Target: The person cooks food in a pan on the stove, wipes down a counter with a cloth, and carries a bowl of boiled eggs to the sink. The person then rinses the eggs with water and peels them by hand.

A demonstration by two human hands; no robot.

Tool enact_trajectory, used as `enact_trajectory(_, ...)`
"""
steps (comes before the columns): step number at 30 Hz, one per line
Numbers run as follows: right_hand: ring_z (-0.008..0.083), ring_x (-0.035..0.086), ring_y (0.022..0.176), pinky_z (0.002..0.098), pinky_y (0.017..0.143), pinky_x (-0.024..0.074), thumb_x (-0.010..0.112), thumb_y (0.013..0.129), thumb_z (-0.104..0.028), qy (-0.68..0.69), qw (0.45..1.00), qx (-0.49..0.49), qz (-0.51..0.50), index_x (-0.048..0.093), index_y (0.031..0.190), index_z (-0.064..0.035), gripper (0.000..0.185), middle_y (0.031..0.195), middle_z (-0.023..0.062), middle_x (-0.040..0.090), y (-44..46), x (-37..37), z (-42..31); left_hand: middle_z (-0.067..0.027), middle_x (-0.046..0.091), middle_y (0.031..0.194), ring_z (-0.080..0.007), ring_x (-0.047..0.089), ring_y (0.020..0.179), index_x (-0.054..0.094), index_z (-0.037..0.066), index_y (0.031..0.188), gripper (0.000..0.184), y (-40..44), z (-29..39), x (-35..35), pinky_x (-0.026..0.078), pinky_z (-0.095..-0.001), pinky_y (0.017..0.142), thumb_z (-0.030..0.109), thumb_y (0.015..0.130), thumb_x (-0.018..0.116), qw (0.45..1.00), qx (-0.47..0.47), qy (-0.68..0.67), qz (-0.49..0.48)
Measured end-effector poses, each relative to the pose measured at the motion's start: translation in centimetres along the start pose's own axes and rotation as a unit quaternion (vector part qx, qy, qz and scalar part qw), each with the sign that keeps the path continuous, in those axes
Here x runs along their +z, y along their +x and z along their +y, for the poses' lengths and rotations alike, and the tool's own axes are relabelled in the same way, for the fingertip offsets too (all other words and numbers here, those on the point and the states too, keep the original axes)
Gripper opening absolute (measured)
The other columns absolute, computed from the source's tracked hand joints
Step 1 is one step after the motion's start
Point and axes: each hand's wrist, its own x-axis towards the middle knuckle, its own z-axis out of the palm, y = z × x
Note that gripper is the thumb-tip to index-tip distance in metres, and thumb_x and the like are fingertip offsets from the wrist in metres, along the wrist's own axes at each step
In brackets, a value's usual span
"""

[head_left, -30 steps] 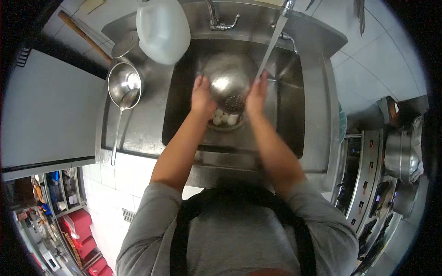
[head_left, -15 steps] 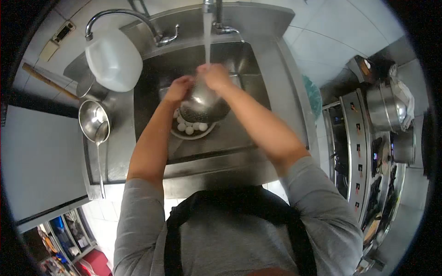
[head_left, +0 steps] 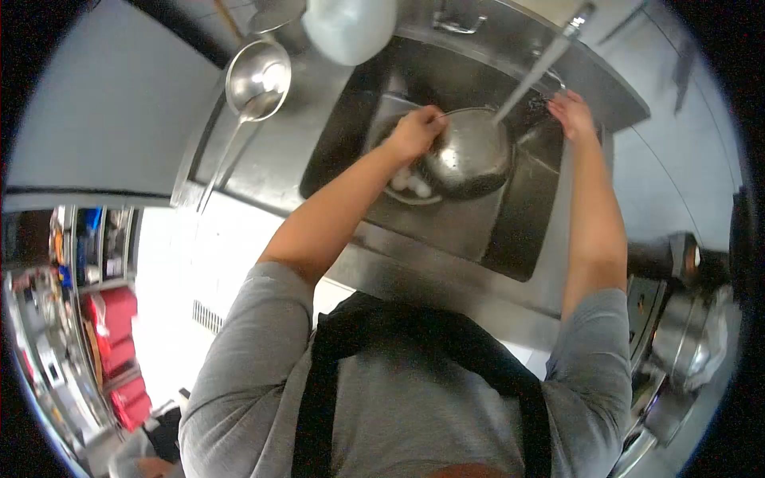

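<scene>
My left hand (head_left: pixel 418 134) grips the rim of a round metal colander (head_left: pixel 468 151), which is tilted inside the sink (head_left: pixel 470 233). Water from the faucet (head_left: pixel 579 21) runs down onto the colander's upper right side. Just left of the colander and partly beneath it, several white round items (head_left: pixel 412 185) lie in a shallow dish. At the sink's back right corner my right hand (head_left: pixel 571 114) is raised near a small tap lever, its fingers apart and holding nothing that shows.
On the left counter sits a metal bowl (head_left: pixel 258 68) with a long-handled ladle (head_left: pixel 221 163) resting in it. A white plastic jug (head_left: pixel 351 28) stands behind the sink's left edge. Metal pots (head_left: pixel 680 331) are at the far right. Part of another person (head_left: pixel 142 458) shows at the lower left.
My right hand has left the colander and moved right to the sink's back corner. My left hand still holds the colander. The view has shifted and turned.
</scene>
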Motion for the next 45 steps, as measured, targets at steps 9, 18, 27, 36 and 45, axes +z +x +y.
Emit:
enact_trajectory(9, 0.0154, 0.052, 0.050, 0.0259, 0.043, 0.0436, 0.048, 0.089, -0.017, -0.078, 0.997, 0.023, -0.017, 0.050, 0.095, 0.0022, 0.020, 0.068, 0.0105, 0.057, 8.9, -0.3, -1.2, -0.0133, 0.052, 0.110, -0.0240, 0.051, 0.098, 0.046, -0.001, 0.117, 0.039, -7.4, -9.8, -3.0, 0.042, -0.0388, 0.077, 0.028, 0.090, 0.045, 0.785, -0.318, -0.493, 0.200)
enact_trajectory(18, 0.0200, 0.054, 0.049, 0.0354, 0.045, 0.0448, 0.053, 0.079, -0.013, -0.047, 0.998, -0.021, -0.046, 0.058, 0.090, 0.0000, 0.018, 0.061, 0.0116, 0.057, -1.1, 4.0, 9.7, -0.0100, 0.057, 0.096, -0.0182, 0.056, 0.085, 0.048, -0.002, 0.109, 0.046, -17.0, 7.6, -13.7, 0.045, -0.0287, 0.078, 0.010, 0.071, 0.070, 0.945, -0.025, -0.247, 0.213)
enact_trajectory(27, 0.0284, 0.057, 0.093, 0.0376, 0.080, 0.0461, 0.056, 0.080, -0.019, -0.561, 0.701, -0.164, -0.408, 0.057, 0.106, -0.0109, 0.027, 0.103, 0.0147, 0.059, -12.4, 15.6, 27.2, -0.0105, 0.052, 0.076, -0.0309, 0.050, 0.072, 0.052, 0.002, 0.081, 0.032, -22.0, 5.3, -16.6, 0.042, -0.0351, 0.064, 0.005, 0.059, 0.074, 0.868, 0.131, 0.427, 0.217)
enact_trajectory(36, 0.0300, 0.055, 0.088, 0.0358, 0.076, 0.0475, 0.057, 0.079, -0.020, -0.398, 0.844, 0.101, -0.344, 0.052, 0.114, -0.0103, 0.036, 0.107, 0.0126, 0.053, -11.8, 11.5, 26.8, -0.0060, 0.053, 0.088, -0.0279, 0.048, 0.081, 0.053, 0.009, 0.089, 0.038, -22.9, -0.8, -18.2, 0.037, -0.0387, 0.074, 0.011, 0.057, 0.075, 0.823, 0.148, 0.515, 0.188)
enact_trajectory(45, 0.0117, 0.047, 0.063, 0.0241, 0.053, 0.0372, 0.056, 0.083, -0.021, 0.210, 0.882, 0.266, -0.328, 0.049, 0.106, -0.0074, 0.028, 0.084, 0.0081, 0.052, -17.4, 7.7, 11.0, -0.0133, 0.044, 0.105, -0.0301, 0.042, 0.099, 0.056, 0.006, 0.103, 0.046, -22.3, 1.8, -13.2, 0.035, -0.0411, 0.085, 0.036, 0.070, 0.070, 0.812, 0.333, 0.418, 0.235)
